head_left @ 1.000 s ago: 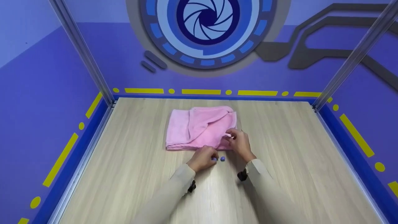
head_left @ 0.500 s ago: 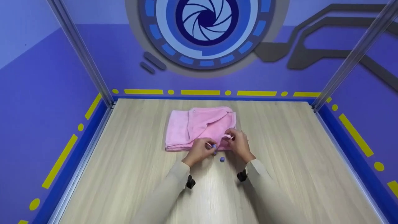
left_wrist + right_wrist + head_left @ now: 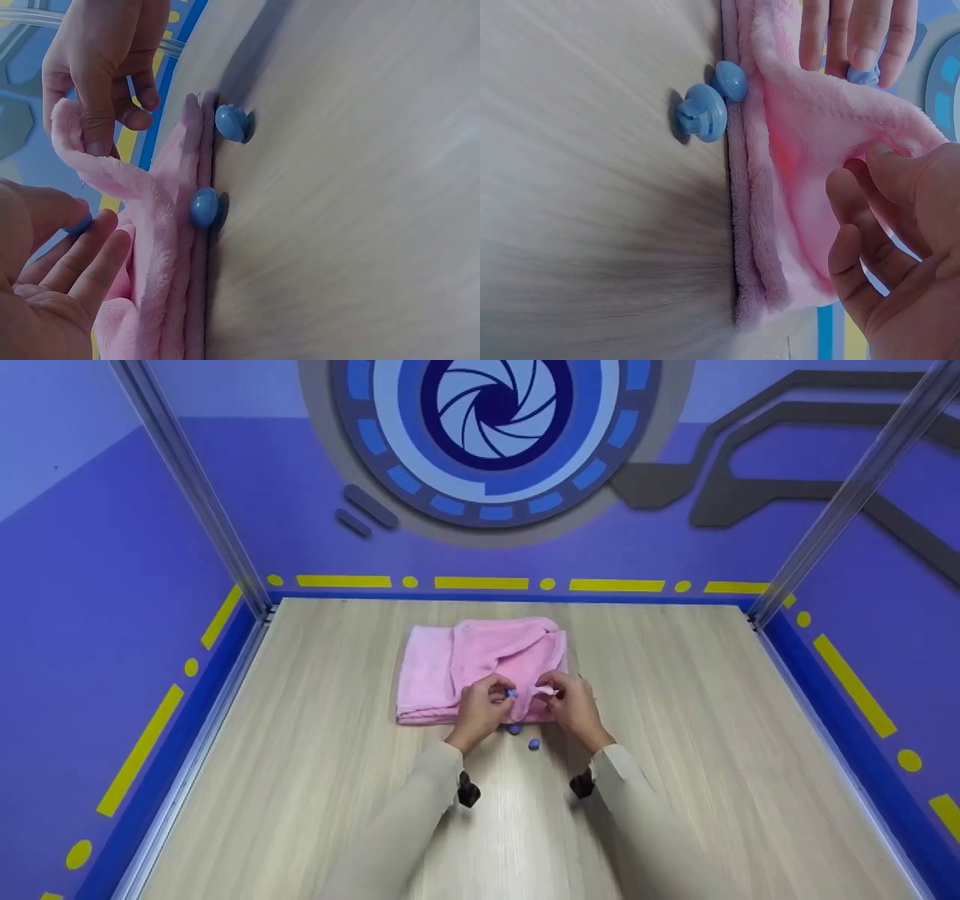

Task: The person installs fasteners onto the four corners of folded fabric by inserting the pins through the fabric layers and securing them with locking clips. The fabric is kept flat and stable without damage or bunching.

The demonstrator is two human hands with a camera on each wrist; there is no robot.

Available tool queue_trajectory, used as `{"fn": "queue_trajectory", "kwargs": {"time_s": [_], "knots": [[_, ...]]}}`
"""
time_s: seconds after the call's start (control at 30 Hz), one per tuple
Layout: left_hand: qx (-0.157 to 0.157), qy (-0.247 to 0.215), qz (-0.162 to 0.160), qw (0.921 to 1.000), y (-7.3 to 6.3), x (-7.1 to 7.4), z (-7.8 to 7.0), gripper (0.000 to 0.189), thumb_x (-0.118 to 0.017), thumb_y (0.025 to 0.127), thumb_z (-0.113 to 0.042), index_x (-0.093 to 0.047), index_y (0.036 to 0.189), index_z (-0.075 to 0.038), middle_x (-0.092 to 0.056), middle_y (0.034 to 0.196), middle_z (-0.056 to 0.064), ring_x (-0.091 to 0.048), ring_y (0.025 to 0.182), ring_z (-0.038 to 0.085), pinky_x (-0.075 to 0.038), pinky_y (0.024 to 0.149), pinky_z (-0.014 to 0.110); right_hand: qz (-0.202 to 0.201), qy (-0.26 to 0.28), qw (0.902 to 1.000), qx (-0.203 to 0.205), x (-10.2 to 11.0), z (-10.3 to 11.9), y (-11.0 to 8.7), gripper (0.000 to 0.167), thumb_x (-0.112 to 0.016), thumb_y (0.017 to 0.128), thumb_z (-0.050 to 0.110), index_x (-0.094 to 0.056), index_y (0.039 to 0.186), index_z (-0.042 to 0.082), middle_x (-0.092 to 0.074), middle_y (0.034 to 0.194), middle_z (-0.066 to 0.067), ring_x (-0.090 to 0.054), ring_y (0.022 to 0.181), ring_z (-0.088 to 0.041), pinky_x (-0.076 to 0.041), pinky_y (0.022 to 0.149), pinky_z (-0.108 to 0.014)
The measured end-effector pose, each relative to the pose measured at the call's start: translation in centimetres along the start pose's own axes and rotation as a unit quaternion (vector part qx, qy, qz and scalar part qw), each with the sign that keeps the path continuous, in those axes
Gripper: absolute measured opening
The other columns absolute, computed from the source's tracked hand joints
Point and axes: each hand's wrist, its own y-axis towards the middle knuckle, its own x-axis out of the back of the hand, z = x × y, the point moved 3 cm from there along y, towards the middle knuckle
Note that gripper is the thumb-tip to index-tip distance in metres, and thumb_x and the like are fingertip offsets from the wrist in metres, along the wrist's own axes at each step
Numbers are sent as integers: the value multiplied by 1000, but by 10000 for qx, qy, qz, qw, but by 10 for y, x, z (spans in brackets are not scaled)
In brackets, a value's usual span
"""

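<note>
A folded pink fleece blanket [image 3: 427, 667] lies on the wooden table. My left hand [image 3: 477, 714] pinches a small blue mushroom-shaped quilt clip [image 3: 863, 76] between thumb and fingertips, just over the blanket's near side. Opposite it, my right hand [image 3: 579, 711] pinches the blanket's raised edge [image 3: 112, 172], which stands up as a fold between the two hands. One blue clip [image 3: 203, 207] sits right against the blanket's near edge. A second clip [image 3: 703, 112] lies close by on the wood, its slotted underside showing in the right wrist view.
The light wooden table [image 3: 300, 780] extends around the blanket on all sides. Blue-purple panels with yellow dashes [image 3: 480, 583] wall in the back and sides, with metal posts [image 3: 202, 502] at the corners.
My left hand has picked up one blue clip from the table beside the near edge and carried it up over the blanket, closer to the right hand. The right hand keeps its pinch on the edge.
</note>
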Motion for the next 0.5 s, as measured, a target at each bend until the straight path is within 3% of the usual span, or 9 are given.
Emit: {"fn": "queue_trajectory", "kwargs": {"time_s": [0.3,0.5], "knots": [[160,-463,-36,9988,4,-10,-1,16,-70,86,14,-67,100,9,-75,101,20,-74,102,29,-59,86,27,171,208,9996,-68,0,0,-1,20,-79,84,-7,-73,91,11,-70,84,5,-61,75,-16,-52,66,-29],[100,-260,-105,9996,4,-13,-3,16,-72,85,14,-68,98,6,-76,99,17,-75,99,26,-60,83,25,202,162,9997,-17,1,0,-1,20,-76,86,-7,-73,92,11,-70,85,2,-61,78,-16,-53,68,-30]]}}
